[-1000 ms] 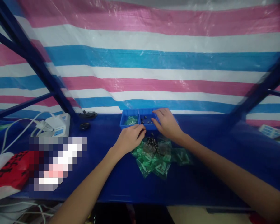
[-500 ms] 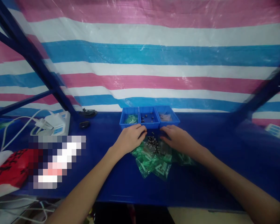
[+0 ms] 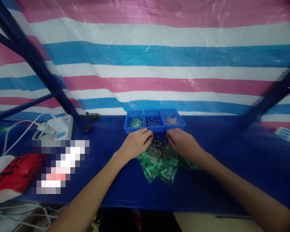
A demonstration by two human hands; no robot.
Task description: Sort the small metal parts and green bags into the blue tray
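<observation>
My left hand (image 3: 136,142) rests knuckles-up on the blue table (image 3: 219,174) with its fingers curled under, at the left edge of a pile of small green plastic bags (image 3: 160,166). My right hand (image 3: 183,144) lies on the right side of that pile, fingers bent down toward a small heap of dark parts (image 3: 157,145) between the two hands. What either hand grips is hidden. Just beyond the hands stand three joined blue bins (image 3: 154,129): green bags in the left one, dark parts in the middle one, pale pieces in the right one.
A white power strip with plugs and cables (image 3: 56,125) sits at the left, with a red and white bag (image 3: 7,177) nearer me. A striped tarp (image 3: 159,58) hangs behind the table. Dark blue frame bars (image 3: 31,58) slant at both sides.
My right hand has drawn back from the right-hand bin and come down onto the bag pile by the dark parts. My left hand has barely moved.
</observation>
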